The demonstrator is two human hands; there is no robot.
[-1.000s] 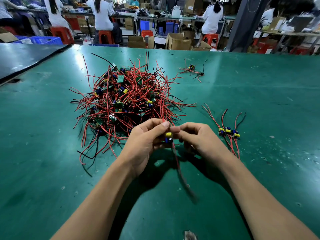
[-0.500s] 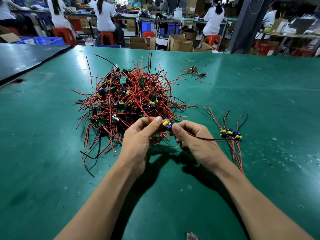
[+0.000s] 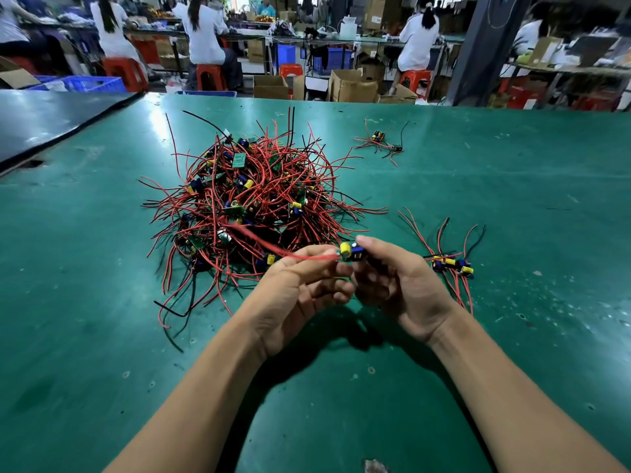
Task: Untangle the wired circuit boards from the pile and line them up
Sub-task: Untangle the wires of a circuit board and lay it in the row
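The pile (image 3: 259, 206) sits mid-table on the green bench top (image 3: 102, 302). It is a dense knot of thin red and black leads with small green boards, yellow capacitors and blue parts showing through, and loose wire ends splay out on all sides.

One small circuit board (image 3: 351, 251) is held up just in front of the pile's near-right edge, between the two hands. It carries a yellow cylindrical capacitor beside a blue component.

The right hand (image 3: 399, 285) pinches this board between thumb and forefinger, the other fingers curled underneath. The left hand (image 3: 300, 295) is curled with its palm turned inward. Its thumb and forefinger appear to be closed on the red wire (image 3: 273, 245) just beside the board, though the exact contact is hard to read.

That red wire is motion-blurred. It runs from the board leftward and slightly away from the person, back into the pile, so the board-and-lead line lies roughly across the view, board end to the right.

Right of the hands, a few freed boards (image 3: 452, 264) lie close together on the table. Their red and black leads run roughly toward and away from the person.

Well beyond them, near the far edge, a separate small cluster (image 3: 379, 139) of boards and wires lies apart from the pile.
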